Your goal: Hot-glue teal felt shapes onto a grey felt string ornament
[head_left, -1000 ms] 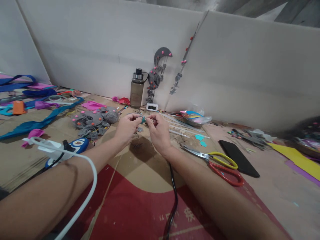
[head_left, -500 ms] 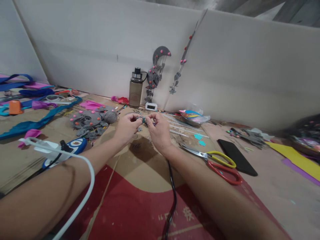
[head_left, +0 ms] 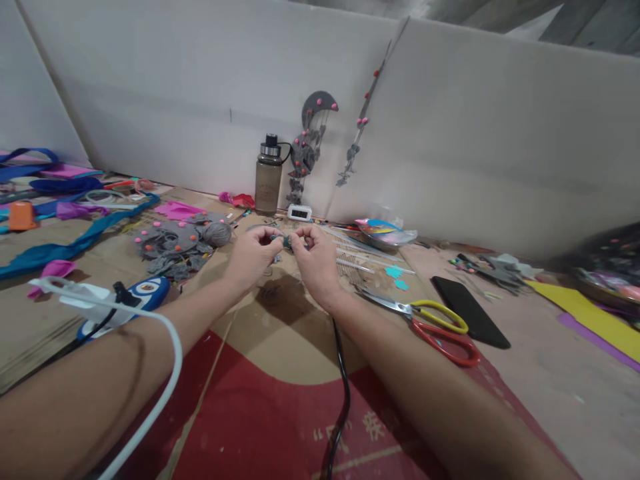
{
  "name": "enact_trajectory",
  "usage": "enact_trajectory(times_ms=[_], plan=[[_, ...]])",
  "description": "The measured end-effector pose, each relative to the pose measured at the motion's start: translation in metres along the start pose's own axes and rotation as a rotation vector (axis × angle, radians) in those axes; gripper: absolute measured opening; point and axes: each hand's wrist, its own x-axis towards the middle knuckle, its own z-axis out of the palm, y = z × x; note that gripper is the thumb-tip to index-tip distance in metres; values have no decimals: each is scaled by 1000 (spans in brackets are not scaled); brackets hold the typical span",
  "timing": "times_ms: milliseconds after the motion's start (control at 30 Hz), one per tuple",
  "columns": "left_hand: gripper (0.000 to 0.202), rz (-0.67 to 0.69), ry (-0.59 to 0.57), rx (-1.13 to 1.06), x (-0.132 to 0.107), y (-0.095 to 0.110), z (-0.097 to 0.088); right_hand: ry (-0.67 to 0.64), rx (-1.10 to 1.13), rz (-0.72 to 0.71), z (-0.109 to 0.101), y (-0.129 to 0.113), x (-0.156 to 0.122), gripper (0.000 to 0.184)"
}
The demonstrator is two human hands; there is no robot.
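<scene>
My left hand (head_left: 254, 255) and my right hand (head_left: 316, 262) meet in front of me, just above the cardboard. Thumb and fingers of each are pinched on one small dark green piece (head_left: 287, 242), which is too small and too covered by fingertips to name. To the left of my left hand lie grey felt shapes (head_left: 173, 243) dotted with pink and orange balls, beside a ball of grey yarn (head_left: 217, 233). Teal cut-outs (head_left: 394, 271) and pale thin sticks (head_left: 360, 257) lie to the right of my right hand.
Scissors (head_left: 443, 327) with yellow and red handles lie beside a black phone (head_left: 470, 312). At the back stand a water bottle (head_left: 269, 180) and a small white clock (head_left: 300, 213). A white cable (head_left: 173, 373) crosses my left forearm; a black cable (head_left: 345, 393) runs between my arms.
The whole view has shifted slightly, so things sit a little further left. Both hands keep their pinch on the small green piece, with hardly any change in pose.
</scene>
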Motion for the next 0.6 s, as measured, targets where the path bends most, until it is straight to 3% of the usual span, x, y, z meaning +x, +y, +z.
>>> enact_trajectory(times_ms=[600], plan=[[17, 61, -36, 145, 3, -16, -5, -21, 264, 152, 9, 10, -6, 18]])
